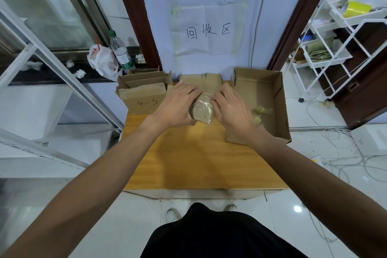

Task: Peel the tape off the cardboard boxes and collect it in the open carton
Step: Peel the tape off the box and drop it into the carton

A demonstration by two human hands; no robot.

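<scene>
A small cardboard box (202, 109) covered in clear tape is held above the wooden table (196, 159). My left hand (178, 104) grips the box from its left side. My right hand (228, 107) pinches at the tape near the box's upper right edge. To the right stands the open carton (281, 102), with a few crumpled yellowish tape pieces (260, 111) lying inside. More small cardboard boxes (201, 79) are stacked behind my hands.
A carton marked "4-3" (144, 94) holding flattened cardboard stands at the table's back left. A water bottle (120, 50) and a plastic bag (102, 62) sit on the ledge behind. A white wire rack (335, 37) stands right; cables (335, 148) lie on the floor.
</scene>
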